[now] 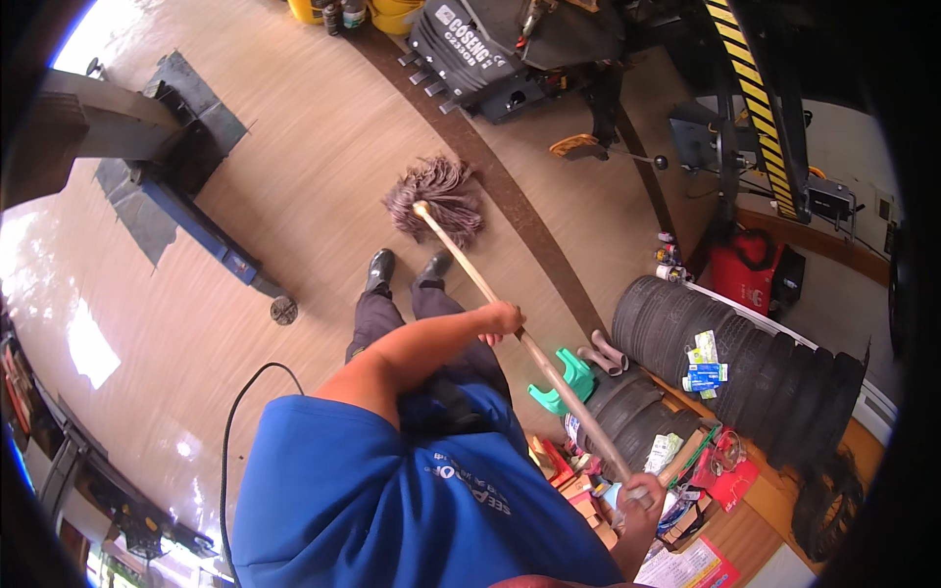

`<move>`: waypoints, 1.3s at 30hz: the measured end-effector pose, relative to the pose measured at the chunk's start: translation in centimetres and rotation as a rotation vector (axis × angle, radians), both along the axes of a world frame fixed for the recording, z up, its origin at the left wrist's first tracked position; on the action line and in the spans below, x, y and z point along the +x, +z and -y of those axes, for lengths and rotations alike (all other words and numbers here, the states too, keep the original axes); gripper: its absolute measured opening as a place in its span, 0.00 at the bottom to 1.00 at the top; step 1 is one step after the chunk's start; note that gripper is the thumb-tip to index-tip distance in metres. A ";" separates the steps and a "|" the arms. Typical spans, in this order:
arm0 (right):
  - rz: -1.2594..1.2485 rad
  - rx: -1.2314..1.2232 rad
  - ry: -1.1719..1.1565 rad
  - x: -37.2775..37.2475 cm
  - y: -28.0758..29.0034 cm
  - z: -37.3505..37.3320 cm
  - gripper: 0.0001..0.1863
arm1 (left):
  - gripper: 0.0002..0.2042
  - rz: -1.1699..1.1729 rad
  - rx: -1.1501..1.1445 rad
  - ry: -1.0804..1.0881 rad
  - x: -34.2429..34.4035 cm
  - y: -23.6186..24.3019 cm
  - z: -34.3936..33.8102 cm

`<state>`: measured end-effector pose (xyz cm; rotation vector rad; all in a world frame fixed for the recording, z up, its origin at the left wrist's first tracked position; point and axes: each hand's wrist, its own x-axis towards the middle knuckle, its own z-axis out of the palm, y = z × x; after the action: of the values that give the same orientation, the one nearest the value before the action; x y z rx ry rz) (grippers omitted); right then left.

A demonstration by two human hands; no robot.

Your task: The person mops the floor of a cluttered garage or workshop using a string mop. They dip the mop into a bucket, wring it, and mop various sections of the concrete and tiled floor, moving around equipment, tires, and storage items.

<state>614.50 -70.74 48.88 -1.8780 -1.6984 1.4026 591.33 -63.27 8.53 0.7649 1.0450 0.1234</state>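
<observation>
I hold a mop with a long wooden handle (559,377) that slants from lower right up to its stringy brownish mop head (437,198), which rests on the glossy tan floor (294,147) just ahead of my black shoes (379,269). My left hand (500,318) is closed around the middle of the handle, arm stretched out from my blue shirt. My right hand (642,492) grips the handle's top end, low at the right, above a pile of boxes and papers.
Stacked black tyres (730,348) lie at the right, with a green plastic object (564,382) and cluttered boxes (686,465) beside them. A blue lift arm (201,230) crosses the floor at left. A dark machine (490,54), a yellow-black striped post (755,98), a red container (745,272) and a black cable (235,421) are nearby.
</observation>
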 end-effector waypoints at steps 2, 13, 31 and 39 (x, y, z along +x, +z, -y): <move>-0.023 -0.029 0.076 0.7 -2.1 -1.2 0.13 | 0.19 -0.041 0.000 0.080 -2.7 -0.7 1.9; -0.289 -0.070 0.662 -9.4 -27.2 0.0 0.09 | 0.27 -0.727 -0.417 1.108 -17.6 -15.3 8.7; 0.032 -0.226 -0.279 32.1 -7.5 1.1 0.10 | 0.14 -0.457 0.385 0.239 25.5 -10.2 1.5; -0.127 -0.165 -0.038 35.0 -5.8 1.3 0.12 | 0.11 -0.344 0.410 0.113 26.7 -11.5 10.1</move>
<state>649.52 -72.01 43.05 -1.8475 -1.5221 1.6542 618.01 -73.39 -2.93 1.1236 1.4132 0.3185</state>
